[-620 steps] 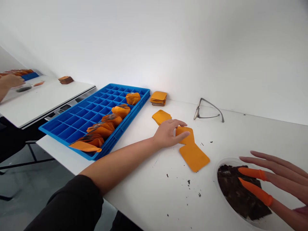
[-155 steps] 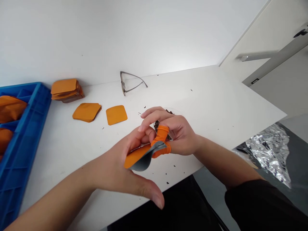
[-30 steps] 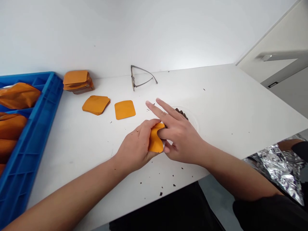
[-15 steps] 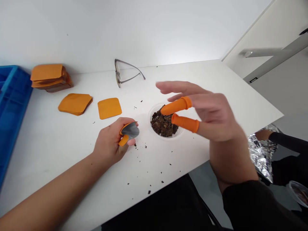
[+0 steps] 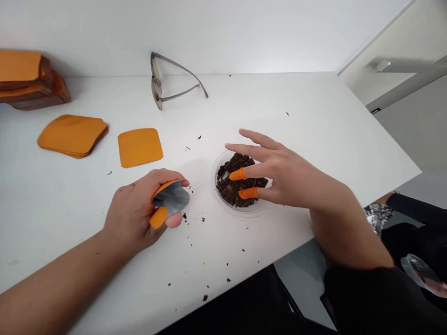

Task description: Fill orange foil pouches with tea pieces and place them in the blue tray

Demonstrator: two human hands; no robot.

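Note:
My left hand (image 5: 134, 211) is wrapped round a small orange pouch (image 5: 172, 197), whose silver-lined mouth gapes toward the right. A clear round plastic tub (image 5: 213, 186) stands on the white table, holding dark brown, flaky pieces (image 5: 230, 191). My right hand (image 5: 279, 174) reaches over the tub from the right. Orange finger cots cover its thumb and index finger, and their tips touch the brown pieces, apart from each other. The other fingers are stretched out above, and I see nothing gripped between them.
Left of the hands lie a single flat orange pouch (image 5: 140, 147) and a small stack of orange pouches (image 5: 72, 136). A bigger bundle (image 5: 26, 79) and eyeglasses (image 5: 157, 86) sit by the wall. Dark crumbs dot the table (image 5: 244, 265). At right is another person's dark sleeve (image 5: 408, 208).
My right hand has lowered into the tub, its covered fingertips now at the brown pieces. My left hand still grips the pouch, its mouth wider. The view has shifted and come closer.

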